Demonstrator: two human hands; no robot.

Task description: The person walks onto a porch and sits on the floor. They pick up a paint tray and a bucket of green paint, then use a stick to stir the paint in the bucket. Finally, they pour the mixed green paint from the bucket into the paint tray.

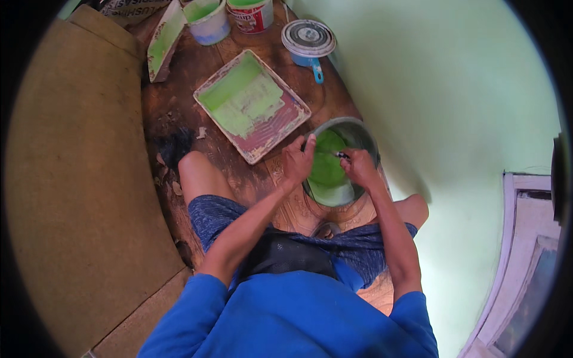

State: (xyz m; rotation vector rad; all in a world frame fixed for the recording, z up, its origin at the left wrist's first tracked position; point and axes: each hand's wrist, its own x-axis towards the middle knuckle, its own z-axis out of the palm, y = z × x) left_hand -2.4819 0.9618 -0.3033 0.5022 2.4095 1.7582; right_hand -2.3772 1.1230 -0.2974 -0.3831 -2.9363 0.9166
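A dark grey bucket (371,138) holds bright green paint (327,164) and stands between my knees, close to the wall. My left hand (297,160) grips its left rim, the thumb pointing up along the edge. Over the right side of the bucket, my right hand (360,168) is closed around a thin tool with a dark handle (342,155). Its kind is hard to tell, as my fingers cover much of it and its far end is at the paint. Just beyond lies a paint tray (267,128) smeared with green.
Two paint-stained tubs, one white (210,34) and one red (255,19), stand at the back beside a tilted green-smeared tray (166,45). A round lid (308,38) rests on a blue-handled pot (317,71). A pale green wall (465,89) rises on the right, a brown panel (77,179) on the left.
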